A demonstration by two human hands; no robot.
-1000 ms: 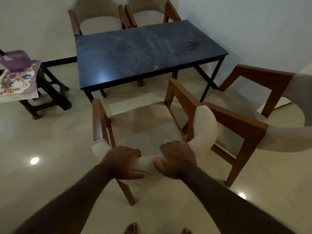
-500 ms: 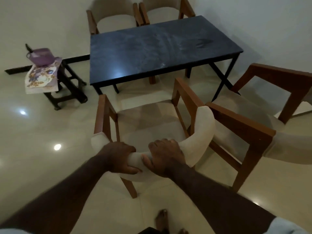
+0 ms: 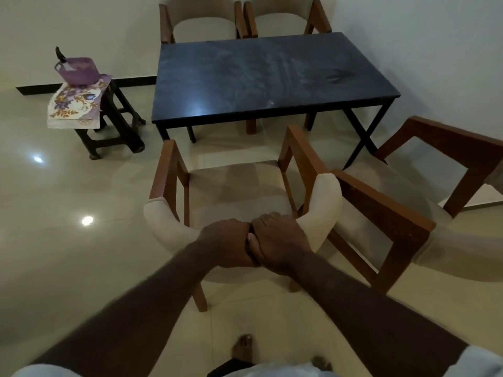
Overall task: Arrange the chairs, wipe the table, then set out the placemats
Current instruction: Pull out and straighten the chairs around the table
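Left hand (image 3: 226, 243), right hand (image 3: 280, 244) touching, lower centre; fingers (image 3: 268, 220) clamped over near chair (image 3: 236, 191) backrest. Dark surface (image 3: 261, 77) upper centre.

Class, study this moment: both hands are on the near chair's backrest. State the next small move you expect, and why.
Probably slide the near chair forward to the table: the left hand and right hand grip its backrest, it faces the table with bare floor between, and the far chairs sit right at its far edge.

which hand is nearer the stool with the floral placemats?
Left. The left hand grips the chair backrest on the side toward the stool; the right hand grips beside it, farther off.
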